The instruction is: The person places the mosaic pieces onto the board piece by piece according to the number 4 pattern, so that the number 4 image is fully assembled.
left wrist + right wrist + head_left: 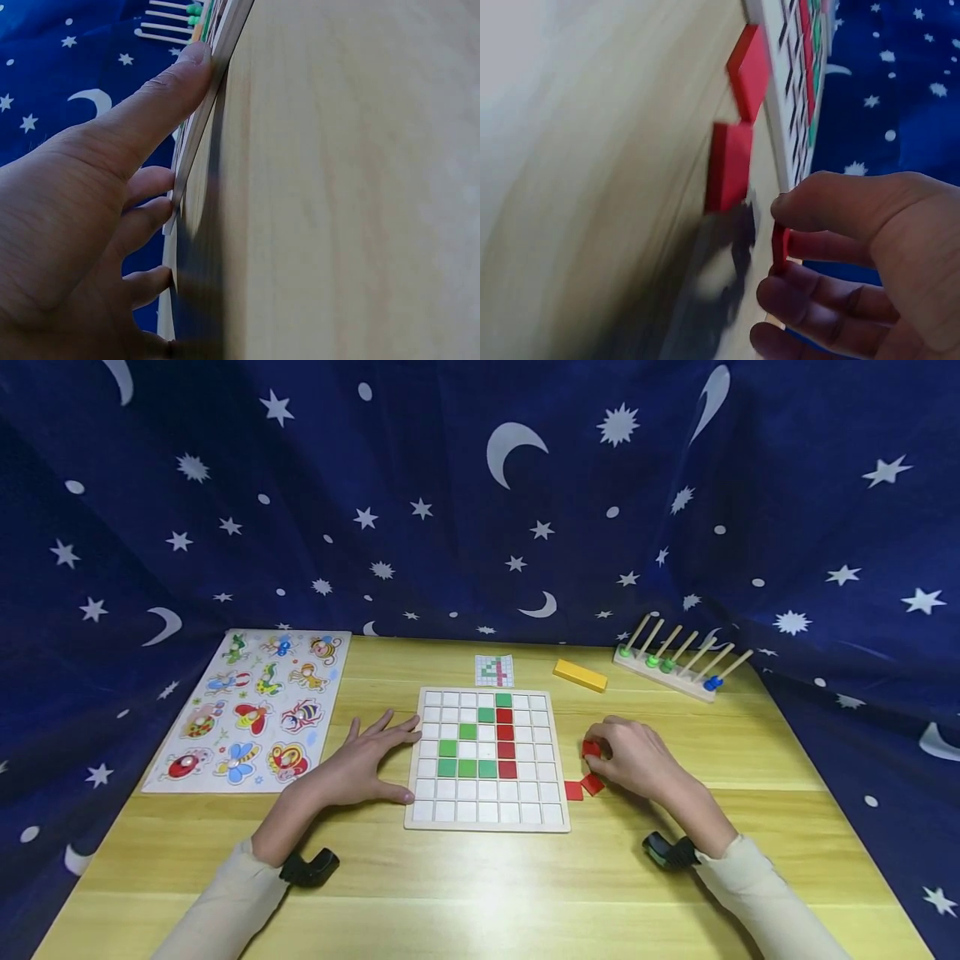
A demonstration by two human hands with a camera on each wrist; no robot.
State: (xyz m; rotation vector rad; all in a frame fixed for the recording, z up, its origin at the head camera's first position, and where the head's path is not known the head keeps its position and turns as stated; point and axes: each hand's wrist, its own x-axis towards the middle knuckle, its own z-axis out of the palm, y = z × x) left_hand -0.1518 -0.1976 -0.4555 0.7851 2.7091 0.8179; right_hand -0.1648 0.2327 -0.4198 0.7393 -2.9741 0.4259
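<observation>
A square wooden grid board [487, 812] lies in the middle of the table, with green tiles [467, 768] and red tiles [506, 750] set in some of its cells. My left hand [360, 760] rests at the board's left edge, thumb and fingertips touching the side, fingers spread. Right of the board, my right hand [633, 756] pinches a red square tile [781, 246] between thumb and fingers. Two more red tiles lie on the table by the board's right edge: one near the board [573, 791], the other [592, 785] just under the right hand.
Behind the board lies a small pattern card [483, 680], with a yellow block [580, 676] to its right. A peg rack [675, 681] with green and blue beads stands at the back right. An insect picture board [247, 710] lies on the left. A starry blue cloth [450, 568] hangs behind.
</observation>
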